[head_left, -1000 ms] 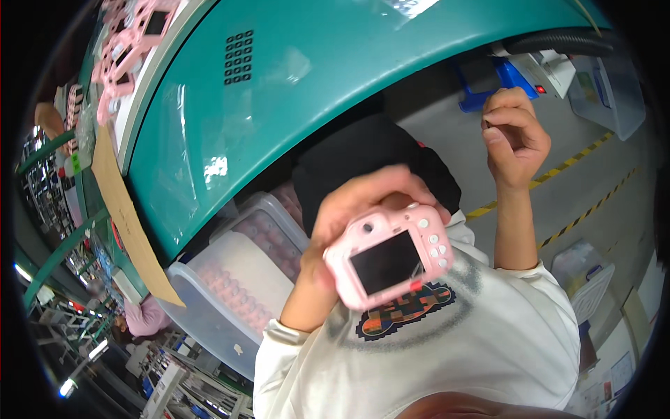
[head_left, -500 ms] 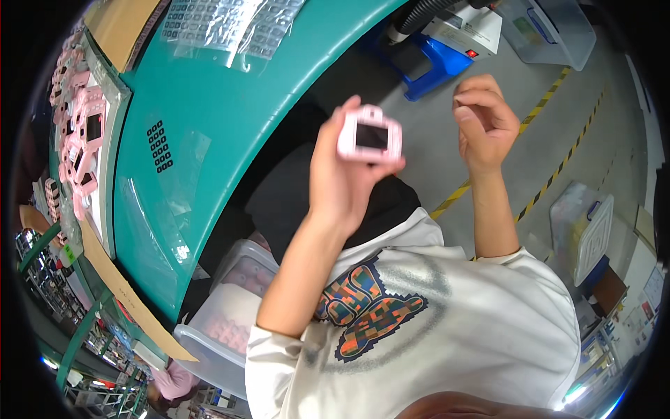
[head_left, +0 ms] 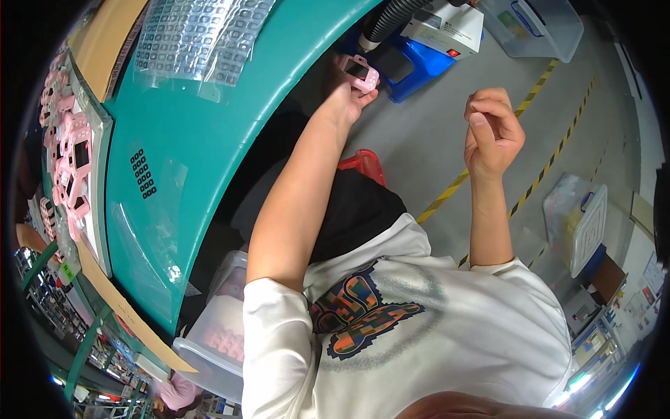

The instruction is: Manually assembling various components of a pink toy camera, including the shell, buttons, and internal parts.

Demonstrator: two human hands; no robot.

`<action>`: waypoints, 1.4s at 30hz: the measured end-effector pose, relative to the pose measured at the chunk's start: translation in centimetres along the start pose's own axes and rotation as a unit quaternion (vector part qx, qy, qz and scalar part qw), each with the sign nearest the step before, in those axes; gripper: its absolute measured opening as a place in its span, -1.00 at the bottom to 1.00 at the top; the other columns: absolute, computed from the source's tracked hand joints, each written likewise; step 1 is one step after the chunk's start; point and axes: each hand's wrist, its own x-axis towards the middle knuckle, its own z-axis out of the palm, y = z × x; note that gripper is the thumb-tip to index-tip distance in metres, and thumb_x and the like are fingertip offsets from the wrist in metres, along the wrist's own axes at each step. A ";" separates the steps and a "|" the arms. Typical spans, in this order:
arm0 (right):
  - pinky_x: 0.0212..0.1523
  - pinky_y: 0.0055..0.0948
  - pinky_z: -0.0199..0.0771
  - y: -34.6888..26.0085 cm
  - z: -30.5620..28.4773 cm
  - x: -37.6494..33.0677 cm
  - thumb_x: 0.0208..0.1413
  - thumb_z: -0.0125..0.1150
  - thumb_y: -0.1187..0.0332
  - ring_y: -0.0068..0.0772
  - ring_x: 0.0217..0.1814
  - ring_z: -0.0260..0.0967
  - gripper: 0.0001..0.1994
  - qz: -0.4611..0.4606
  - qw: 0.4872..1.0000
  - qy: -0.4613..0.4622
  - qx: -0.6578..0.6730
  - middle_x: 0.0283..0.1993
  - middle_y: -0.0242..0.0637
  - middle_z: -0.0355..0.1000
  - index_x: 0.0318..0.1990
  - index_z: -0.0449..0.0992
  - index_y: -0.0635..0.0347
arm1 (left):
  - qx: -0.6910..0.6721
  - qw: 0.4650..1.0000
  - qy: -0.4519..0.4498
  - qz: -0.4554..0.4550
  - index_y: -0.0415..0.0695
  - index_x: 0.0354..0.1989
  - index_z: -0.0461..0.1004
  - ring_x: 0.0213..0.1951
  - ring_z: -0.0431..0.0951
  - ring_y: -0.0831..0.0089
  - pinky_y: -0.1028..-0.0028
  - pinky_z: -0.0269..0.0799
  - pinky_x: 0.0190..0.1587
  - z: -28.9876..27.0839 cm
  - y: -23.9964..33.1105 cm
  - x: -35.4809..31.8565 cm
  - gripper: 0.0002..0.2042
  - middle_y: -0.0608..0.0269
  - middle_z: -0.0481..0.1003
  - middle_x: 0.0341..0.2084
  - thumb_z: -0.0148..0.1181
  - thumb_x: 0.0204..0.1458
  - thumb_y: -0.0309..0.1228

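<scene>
My left hand (head_left: 347, 103), arm stretched out, grips a small pink toy camera (head_left: 358, 74) with a dark screen facing up. The camera is right below the tip of a black corrugated hose (head_left: 391, 22); I cannot tell whether they touch. My right hand (head_left: 494, 136) is raised by itself over the floor at the right. Its fingers are curled in and the thumb presses against them; anything between them is hidden or too small to name.
A green-topped table (head_left: 209, 150) bears a clear sheet of small stickers (head_left: 199, 42), a strip of black squares (head_left: 144, 173) and a tray of pink cameras (head_left: 80, 155). Beyond are a blue stool (head_left: 419, 73) and a white box (head_left: 443, 31). Plastic bins (head_left: 209, 349) stand around.
My left hand has carried the pink camera forward, away from my body, to the hose tip. My right hand stays curled in nearly the same place. The view has shifted slightly.
</scene>
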 end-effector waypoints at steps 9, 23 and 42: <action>-0.28 -0.58 0.34 -0.1 0.5 -0.1 -0.03 0.21 0.69 -0.42 -0.23 0.29 -0.83 0.002 1.000 -0.012 -0.002 -0.14 -0.15 0.42 -0.26 0.59 0.36 | -0.027 0.999 -0.034 -0.002 -0.23 0.11 0.30 -0.18 0.62 -0.05 0.21 0.50 -0.27 0.6 0.7 0.0 -0.49 -0.18 0.49 -0.10 -0.12 0.28 0.01; -0.29 -0.57 0.33 -3.7 6.3 1.9 -0.12 0.26 0.68 -0.43 -0.30 0.28 -0.81 -0.070 0.968 -0.215 -0.105 -0.23 -0.23 0.43 -0.29 0.60 0.30 | -0.159 0.978 -0.131 0.019 -0.15 0.18 0.31 -0.05 0.55 0.08 0.22 0.54 -0.19 -4.4 1.0 -20.2 -0.56 -0.07 0.46 -0.04 -0.16 0.25 -0.15; -0.40 -0.47 0.26 -11.4 15.5 1.1 -0.23 0.35 0.63 -0.38 -0.47 0.22 -0.85 -0.246 0.830 -0.446 -0.226 -0.36 -0.30 0.41 -0.44 0.54 0.28 | -0.091 0.955 -0.144 0.242 -0.15 0.29 0.24 -0.01 0.50 0.29 0.35 0.57 -0.05 -8.7 0.2 -30.0 -0.48 0.00 0.41 0.07 -0.22 0.26 -0.10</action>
